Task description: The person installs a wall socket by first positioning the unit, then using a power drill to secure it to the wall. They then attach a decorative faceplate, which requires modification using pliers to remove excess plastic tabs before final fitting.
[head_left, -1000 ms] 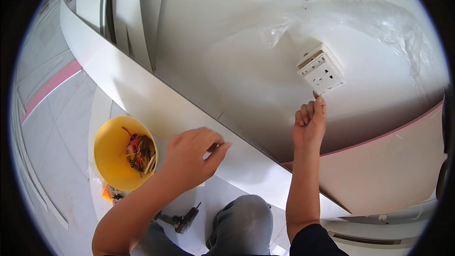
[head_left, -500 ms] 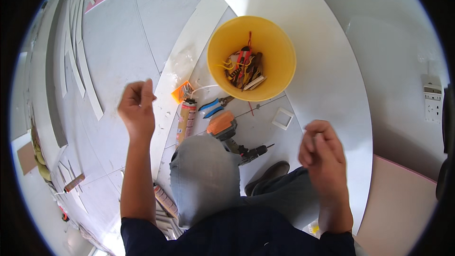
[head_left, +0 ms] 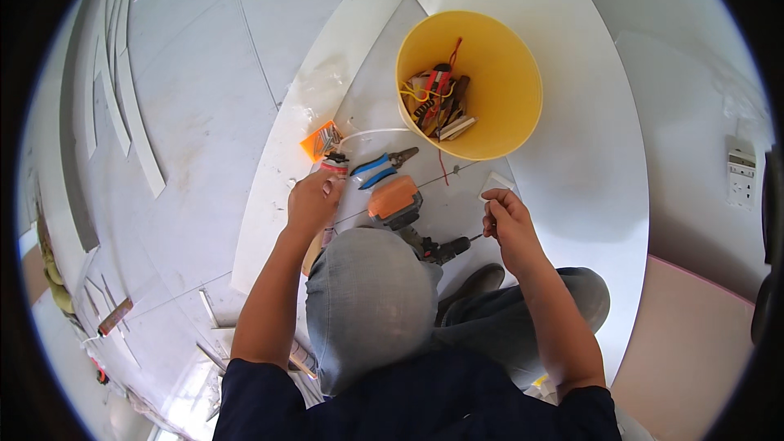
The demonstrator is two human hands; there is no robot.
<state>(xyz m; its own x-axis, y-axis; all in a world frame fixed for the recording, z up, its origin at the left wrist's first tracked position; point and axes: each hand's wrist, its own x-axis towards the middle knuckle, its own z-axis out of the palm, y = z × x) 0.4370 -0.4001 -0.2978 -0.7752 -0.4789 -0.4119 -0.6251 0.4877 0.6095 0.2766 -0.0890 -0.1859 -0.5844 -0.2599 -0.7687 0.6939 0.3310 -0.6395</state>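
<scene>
Our left hand curls over a red-and-white cylindrical can lying lengthwise away from us; its grip is hidden. Just rightward, blue-handled metal pliers slant up-right, nearer that hand. Our right hand half-closes beside a white square plastic piece; we cannot tell whether it holds anything.

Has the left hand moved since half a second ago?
Yes: judged against the orange box, the left hand has shifted rightward and down the picture, from left of the box to just below it.
</scene>
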